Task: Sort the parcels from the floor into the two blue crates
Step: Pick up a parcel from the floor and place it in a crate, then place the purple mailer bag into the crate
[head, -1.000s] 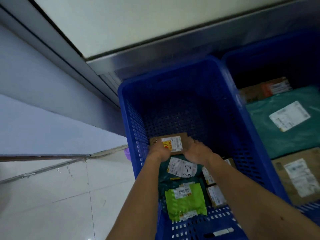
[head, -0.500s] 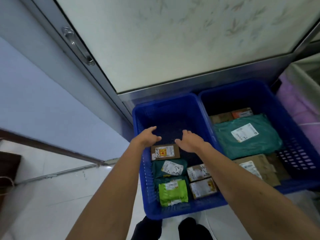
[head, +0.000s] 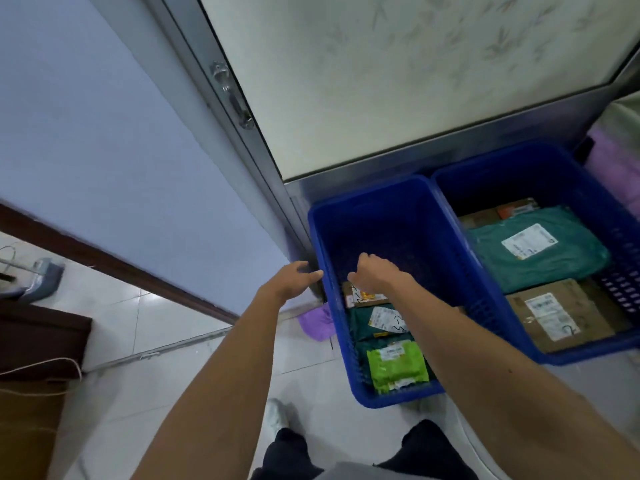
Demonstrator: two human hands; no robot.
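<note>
1. both hands empty: left hand (head: 292, 280) relaxed just outside the left crate (head: 367, 202) at its left rim; right hand (head: 375, 275) loosely curled above the small brown box (head: 360, 301).
2. box lies by that crate's left wall, beyond the lime mailer (head: 394, 365); likely light and stiff; best taken by opposite edges.
3. right crate (head: 512, 161) holds a teal mailer (head: 533, 251); purple bag (head: 315, 322) lies on the floor beside the left crate, probably clear of the reach.

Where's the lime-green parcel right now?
In the head view, the lime-green parcel lies at the near end of the left blue crate, just in front of a dark green parcel.
</note>
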